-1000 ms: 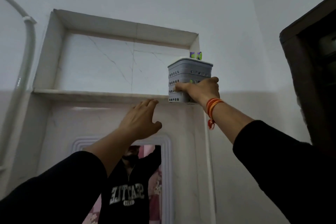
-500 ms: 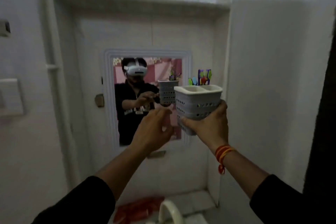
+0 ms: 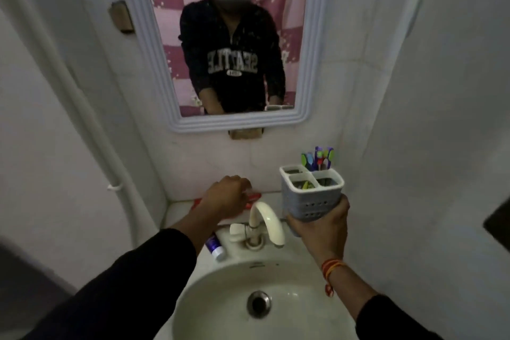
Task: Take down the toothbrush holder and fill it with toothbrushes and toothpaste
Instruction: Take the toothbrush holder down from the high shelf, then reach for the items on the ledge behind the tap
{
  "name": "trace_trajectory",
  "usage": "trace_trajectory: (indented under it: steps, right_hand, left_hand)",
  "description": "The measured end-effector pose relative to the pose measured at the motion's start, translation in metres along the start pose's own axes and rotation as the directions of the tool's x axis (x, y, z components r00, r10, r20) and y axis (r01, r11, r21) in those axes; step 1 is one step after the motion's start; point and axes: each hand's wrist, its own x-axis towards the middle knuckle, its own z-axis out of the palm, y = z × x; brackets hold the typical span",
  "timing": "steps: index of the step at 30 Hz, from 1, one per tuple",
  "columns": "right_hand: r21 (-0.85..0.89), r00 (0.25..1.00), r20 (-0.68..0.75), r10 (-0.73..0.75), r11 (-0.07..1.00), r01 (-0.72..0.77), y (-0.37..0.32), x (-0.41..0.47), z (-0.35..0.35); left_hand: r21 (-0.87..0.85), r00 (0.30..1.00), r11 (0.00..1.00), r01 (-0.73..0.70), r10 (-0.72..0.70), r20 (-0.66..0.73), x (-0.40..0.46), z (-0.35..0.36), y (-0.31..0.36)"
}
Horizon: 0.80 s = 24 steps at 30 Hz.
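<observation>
Here I have the toothbrush holder point(image 3: 311, 193) in my right hand point(image 3: 320, 225), fingers wrapped round its lower half, so the open top stands clear above the grip and just right of the tap point(image 3: 265, 225). It is a grey plastic tub, squarish with rounded corners, its walls pierced by rows of small round holes and its top split into four compartments; something yellow-green lies in the nearest one, and coloured toothbrushes point(image 3: 318, 159) rise from the far-right one. My left hand point(image 3: 225, 196) is curled into a loose fist over a red item point(image 3: 255, 197) on the ledge behind the basin point(image 3: 190, 292); whether it actually pinches it I cannot tell. A purple tube with a white cap point(image 3: 215, 247) lies on the basin's smooth, glossy rim, beside my left forearm.
</observation>
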Motion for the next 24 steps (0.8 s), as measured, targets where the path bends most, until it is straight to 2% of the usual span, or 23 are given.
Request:
trace_trajectory:
  steps: [3,5,8,14,17,19,24]
  right_hand:
    - [0.017,0.997,0.08,0.019,1.0,-0.02,0.038,-0.008,0.016]
    - [0.026,0.991,0.13,0.042,0.999,-0.046,0.06,-0.015,0.024]
    - [0.049,0.978,0.197,0.063,0.996,-0.074,0.083,-0.03,0.029]
    - [0.14,0.965,0.237,0.112,0.979,-0.148,0.106,-0.036,0.036]
    - [0.143,0.962,0.253,0.1,0.98,-0.139,0.106,-0.033,0.04]
    - [0.121,0.963,0.259,0.074,0.987,-0.108,0.105,-0.03,0.042]
    - [0.076,0.955,0.286,0.082,0.991,-0.108,0.106,-0.032,0.046]
  left_hand:
    - [0.049,0.991,0.997,0.056,-0.061,0.122,0.028,0.027,-0.013]
    - [0.073,0.983,0.993,0.091,-0.101,0.156,0.048,0.05,-0.023]
    - [0.058,0.983,0.995,0.075,-0.084,0.164,0.069,0.078,-0.032]
    - [0.202,0.957,0.977,0.063,-0.117,0.266,0.103,0.097,-0.032]
    - [0.239,0.946,0.969,0.055,-0.127,0.297,0.11,0.095,-0.027]
    - [0.254,0.952,0.967,0.029,-0.104,0.287,0.111,0.096,-0.023]
    - [0.376,0.988,0.926,0.011,-0.068,0.139,0.102,0.098,-0.024]
